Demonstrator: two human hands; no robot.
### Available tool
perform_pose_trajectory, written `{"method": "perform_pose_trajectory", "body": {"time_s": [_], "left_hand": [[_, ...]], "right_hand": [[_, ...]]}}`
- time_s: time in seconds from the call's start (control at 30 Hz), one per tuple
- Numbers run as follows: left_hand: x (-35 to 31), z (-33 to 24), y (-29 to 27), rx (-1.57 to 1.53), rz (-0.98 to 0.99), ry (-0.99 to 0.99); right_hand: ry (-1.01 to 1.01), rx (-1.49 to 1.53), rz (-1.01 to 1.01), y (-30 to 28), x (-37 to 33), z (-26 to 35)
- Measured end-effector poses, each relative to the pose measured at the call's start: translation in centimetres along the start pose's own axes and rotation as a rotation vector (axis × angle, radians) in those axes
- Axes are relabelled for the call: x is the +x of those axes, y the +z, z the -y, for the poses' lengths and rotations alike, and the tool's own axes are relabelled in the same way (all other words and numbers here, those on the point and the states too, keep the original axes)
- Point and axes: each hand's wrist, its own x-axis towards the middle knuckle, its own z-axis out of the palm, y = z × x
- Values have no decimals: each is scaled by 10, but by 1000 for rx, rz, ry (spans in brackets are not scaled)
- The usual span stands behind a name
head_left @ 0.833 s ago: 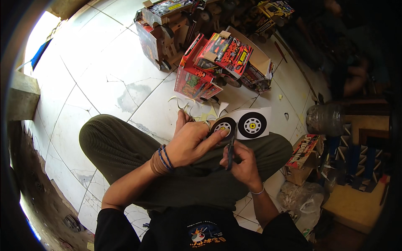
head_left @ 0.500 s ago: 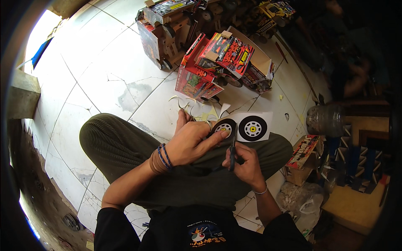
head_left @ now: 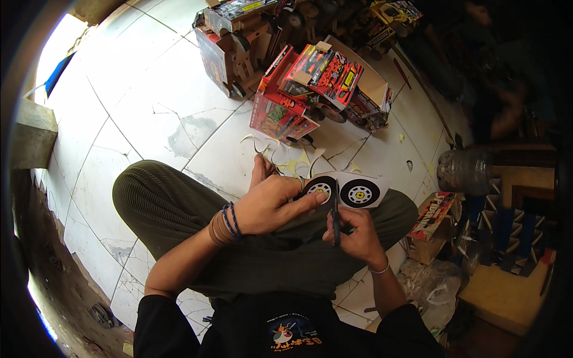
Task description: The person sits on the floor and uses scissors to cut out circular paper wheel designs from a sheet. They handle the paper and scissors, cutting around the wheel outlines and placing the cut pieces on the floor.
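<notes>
My left hand (head_left: 273, 206) pinches a white paper sheet (head_left: 382, 181) printed with two black wheel pictures, its thumb lying on the left wheel picture (head_left: 319, 190). The right wheel picture (head_left: 360, 193) sticks out free to the right. Black scissors (head_left: 336, 218) are gripped in my right hand (head_left: 353, 235), their blades upright on the paper between the two wheels, along the left one's edge. The paper is above my crossed legs in dark green trousers (head_left: 262, 253). Curled paper offcuts (head_left: 262, 149) lie on the tiles just beyond my left hand.
Red cardboard toy trucks (head_left: 325, 74) stand on the white tiled floor (head_left: 149, 107) ahead, more toy vehicles (head_left: 239, 45) behind them. To my right are a clear plastic jar (head_left: 464, 170), a cardboard box (head_left: 431, 224) and plastic bags (head_left: 433, 286). Another person's arm (head_left: 507, 113) shows dimly at the far right.
The free right end of the sheet has tilted, so its wheel looks flatter. My right hand and the scissors have shifted slightly; my left hand stays nearly in place.
</notes>
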Motion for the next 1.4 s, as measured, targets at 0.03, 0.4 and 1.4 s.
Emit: {"method": "perform_pose_trajectory", "body": {"time_s": [0.03,0.4,1.4], "left_hand": [[0,0,1,-15,-13,8],[0,-7,-10,-21,184,-108],[3,-12,11,-343,-197,-241]], "right_hand": [[9,4,0,-1,-1,0],[123,97,39,-7,-8,5],[250,496,-271,61,7,8]]}}
